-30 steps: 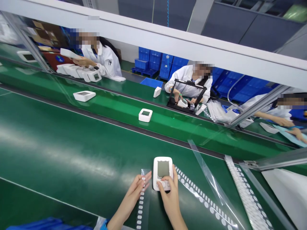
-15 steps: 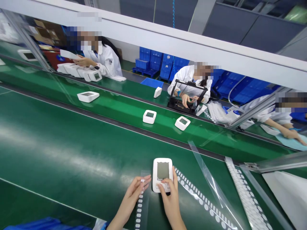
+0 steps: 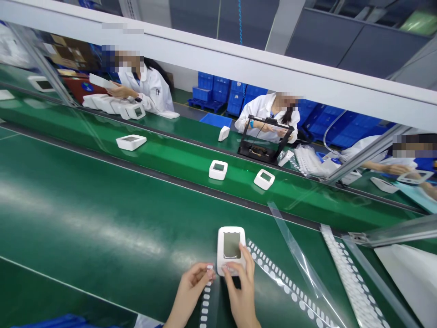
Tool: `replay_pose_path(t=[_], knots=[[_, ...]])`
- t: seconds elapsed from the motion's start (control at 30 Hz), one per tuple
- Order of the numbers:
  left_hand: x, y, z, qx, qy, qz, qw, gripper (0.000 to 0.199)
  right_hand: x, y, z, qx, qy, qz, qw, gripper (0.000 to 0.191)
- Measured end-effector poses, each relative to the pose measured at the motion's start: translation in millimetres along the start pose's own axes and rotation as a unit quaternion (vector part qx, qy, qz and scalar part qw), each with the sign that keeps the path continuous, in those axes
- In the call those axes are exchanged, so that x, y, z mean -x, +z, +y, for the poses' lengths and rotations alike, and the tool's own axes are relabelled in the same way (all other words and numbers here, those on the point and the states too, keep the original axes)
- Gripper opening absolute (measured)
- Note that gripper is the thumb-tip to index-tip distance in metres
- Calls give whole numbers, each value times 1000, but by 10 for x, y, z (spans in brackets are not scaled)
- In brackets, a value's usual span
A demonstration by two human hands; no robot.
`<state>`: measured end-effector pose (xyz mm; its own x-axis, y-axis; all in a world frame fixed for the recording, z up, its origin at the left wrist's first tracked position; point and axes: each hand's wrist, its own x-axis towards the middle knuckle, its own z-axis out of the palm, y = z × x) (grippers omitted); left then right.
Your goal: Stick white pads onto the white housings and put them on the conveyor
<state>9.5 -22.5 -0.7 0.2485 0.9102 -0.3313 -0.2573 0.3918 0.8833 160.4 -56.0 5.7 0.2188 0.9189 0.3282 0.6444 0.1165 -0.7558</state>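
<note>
A white handheld device [image 3: 241,232] with a grey screen lies face up on the green bench in front of me. My right hand [image 3: 241,282] is over its lower face, thumb and forefinger pinched together above the button area and other fingers along the right edge. Anything in that pinch is too small to make out. Just left of the device, my left hand [image 3: 193,287] is closed on the top end of a clear strip of white stickers [image 3: 205,304], with one small white sticker showing at the fingertips.
Right of the device lie another sticker strip [image 3: 287,289], a clear film strip [image 3: 297,250] and a stack of sticker sheets [image 3: 351,278]. Beyond, a green conveyor [image 3: 177,157] carries several white devices [image 3: 217,170]. Co-workers in white coats sit across it, behind a metal frame [image 3: 218,54].
My left hand has shifted slightly right and down with the sticker strip. My right thumb and forefinger have drawn together. Devices on the conveyor have moved right.
</note>
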Motion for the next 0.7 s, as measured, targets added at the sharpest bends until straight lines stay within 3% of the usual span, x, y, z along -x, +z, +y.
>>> replay_pose_path(t=[0.13, 0.33, 0.57, 0.7], knots=[[76, 67, 1, 46, -15, -38, 998, 26, 20, 10, -85, -26, -68, -24, 997, 19], [206, 97, 66, 111, -96, -45, 988, 29, 9, -44, -116, -56, -26, -62, 996, 19], [230, 200, 167, 153, -99, -38, 983, 32, -52, -109, -222, -89, -6, -47, 995, 16], [208, 233, 193, 163, -89, -18, 982, 35, 20, -100, -253, -65, -84, -34, 994, 17]])
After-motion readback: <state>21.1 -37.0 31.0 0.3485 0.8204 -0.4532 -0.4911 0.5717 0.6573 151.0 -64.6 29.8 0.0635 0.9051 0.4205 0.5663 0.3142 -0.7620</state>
